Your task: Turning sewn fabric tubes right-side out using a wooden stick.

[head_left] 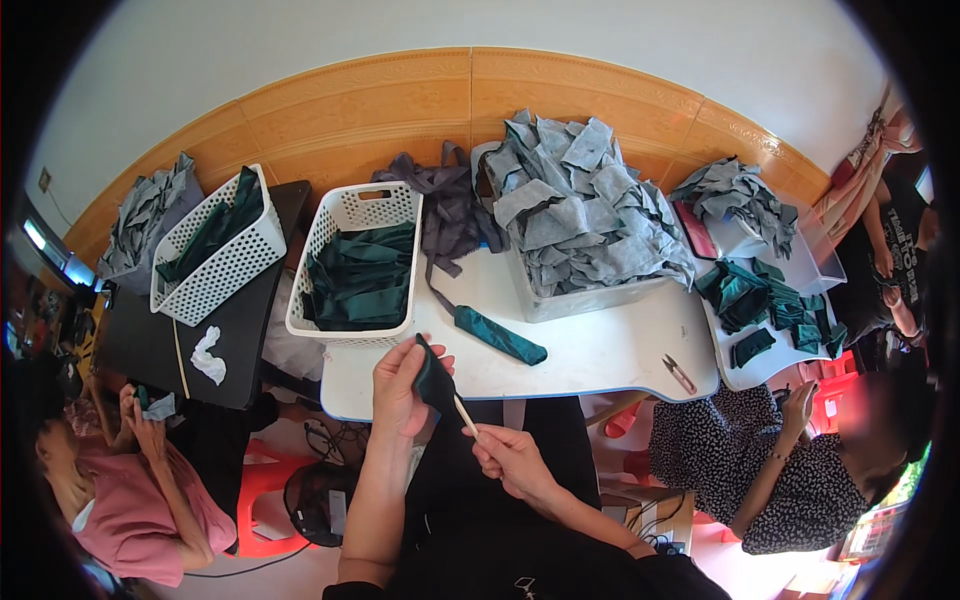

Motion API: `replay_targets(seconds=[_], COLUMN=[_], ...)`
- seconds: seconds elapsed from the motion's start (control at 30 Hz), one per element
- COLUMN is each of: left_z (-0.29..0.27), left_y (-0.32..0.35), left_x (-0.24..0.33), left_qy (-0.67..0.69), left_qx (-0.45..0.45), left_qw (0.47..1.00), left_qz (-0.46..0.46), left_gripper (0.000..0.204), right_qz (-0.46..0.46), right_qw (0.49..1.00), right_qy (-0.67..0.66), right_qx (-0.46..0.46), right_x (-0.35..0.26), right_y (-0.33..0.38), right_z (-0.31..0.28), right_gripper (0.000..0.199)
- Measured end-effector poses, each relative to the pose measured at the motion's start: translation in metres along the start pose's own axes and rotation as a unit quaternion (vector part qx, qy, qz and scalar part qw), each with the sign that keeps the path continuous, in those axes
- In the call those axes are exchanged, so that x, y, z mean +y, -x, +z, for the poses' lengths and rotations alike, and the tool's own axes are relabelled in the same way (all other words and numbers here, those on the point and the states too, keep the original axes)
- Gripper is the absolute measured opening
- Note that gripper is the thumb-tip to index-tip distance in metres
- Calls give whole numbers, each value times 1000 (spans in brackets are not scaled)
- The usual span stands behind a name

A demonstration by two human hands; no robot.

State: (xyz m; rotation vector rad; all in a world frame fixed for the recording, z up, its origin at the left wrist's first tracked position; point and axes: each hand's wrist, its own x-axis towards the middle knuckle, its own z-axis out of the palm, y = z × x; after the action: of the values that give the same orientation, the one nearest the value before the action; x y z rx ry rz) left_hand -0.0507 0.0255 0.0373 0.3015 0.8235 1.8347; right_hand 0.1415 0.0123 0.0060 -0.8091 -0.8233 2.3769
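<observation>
In front of me, at the table's near edge, my left hand (397, 388) pinches a small dark green fabric piece (432, 382) between thumb and fingers. My right hand (511, 460) is closed on a thin pale stick (465, 415), whose far end goes into or behind the fabric; which of the two I cannot tell. Just beyond my hands, a finished-looking green fabric tube (500, 335) lies on the white table (600, 350), close to a dark grey strip. Left of it stands a white plastic basket (362, 336) holding stacked green pieces.
A bin (575, 300) heaped with grey-green cloth pieces stands at the back. Thread snips (679, 374) lie near the right edge, with more green pieces (770, 300) beyond. People sit at both sides. A second white basket (222, 265) rests on a black table (120, 335).
</observation>
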Motion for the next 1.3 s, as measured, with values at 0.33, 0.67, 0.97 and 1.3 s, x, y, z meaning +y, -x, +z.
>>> replay_targets(seconds=[0.33, 0.67, 0.97, 1.3], left_z=[1, 13, 14, 12], left_y=[-1, 7, -2, 1], left_x=[2, -14, 6, 2], left_qy=[50, -20, -69, -130], left_qx=[-18, -14, -26, -45], left_qw=[998, 1000, 997, 988], left_qz=[-26, -1, 19, 64], left_gripper=[20, 22, 21, 19], right_qz=[-49, 21, 21, -64], right_qw=[997, 996, 997, 994], right_qy=[66, -84, -57, 88], right_qx=[-7, -32, -37, -6], right_x=[4, 13, 5, -2], right_y=[1, 5, 3, 0], right_z=[-9, 2, -7, -12], right_gripper=[27, 27, 27, 23])
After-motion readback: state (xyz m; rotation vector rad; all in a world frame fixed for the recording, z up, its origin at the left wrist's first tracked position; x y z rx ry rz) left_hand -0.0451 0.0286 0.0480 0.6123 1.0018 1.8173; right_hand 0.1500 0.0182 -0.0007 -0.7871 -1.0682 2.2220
